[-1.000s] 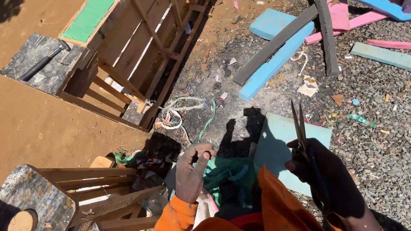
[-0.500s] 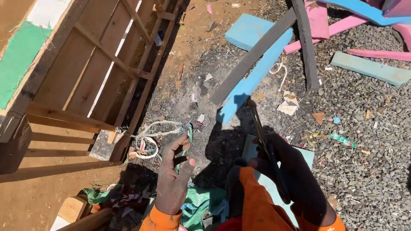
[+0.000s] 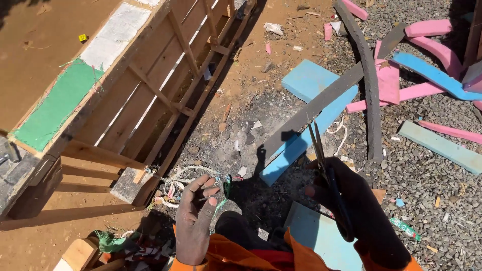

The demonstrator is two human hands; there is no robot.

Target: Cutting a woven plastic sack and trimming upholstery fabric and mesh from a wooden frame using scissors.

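Scissors [image 3: 324,165] are gripped in the right hand [image 3: 359,208], blades closed and pointed away. The left hand [image 3: 197,218] is held open, empty, above tangled cord [image 3: 178,183] beside the wooden frame [image 3: 165,95].

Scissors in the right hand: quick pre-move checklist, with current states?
1. Right hand grips the scissors: ok, fingers wrapped round the handles.
2. Blades shut and pointing away from the body: ok.
3. Left hand away from the blades: ok, set well apart.
4. Left hand pinching a thread: cannot tell, only a thin strand by the fingertips.
5. String pile near the left fingers: ok.
6. Ground ahead free of obstacles: not ok, foam strips and gravel all over.
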